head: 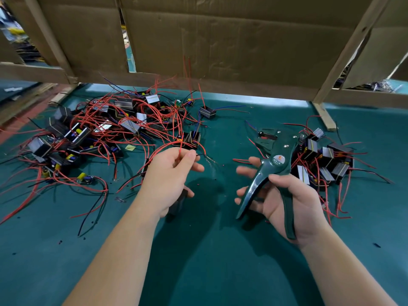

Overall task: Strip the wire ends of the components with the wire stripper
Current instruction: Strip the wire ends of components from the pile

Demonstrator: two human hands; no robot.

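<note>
My left hand [170, 175] pinches thin red and black wires [181, 149] between thumb and fingers; a dark component [177, 204] hangs below the palm, mostly hidden. My right hand [289, 199] grips the dark green wire stripper [271, 166] by its handles, jaws pointing up and left, apart from the wires. A large tangled pile of black components with red wires [99, 133] lies at the left. A smaller pile of components [324, 160] lies at the right, behind the stripper.
The work surface is a green mat [209, 250] dotted with small bits of insulation. A cardboard wall on a wooden frame [220, 45] closes off the back. One lone component [207, 111] sits near the back centre.
</note>
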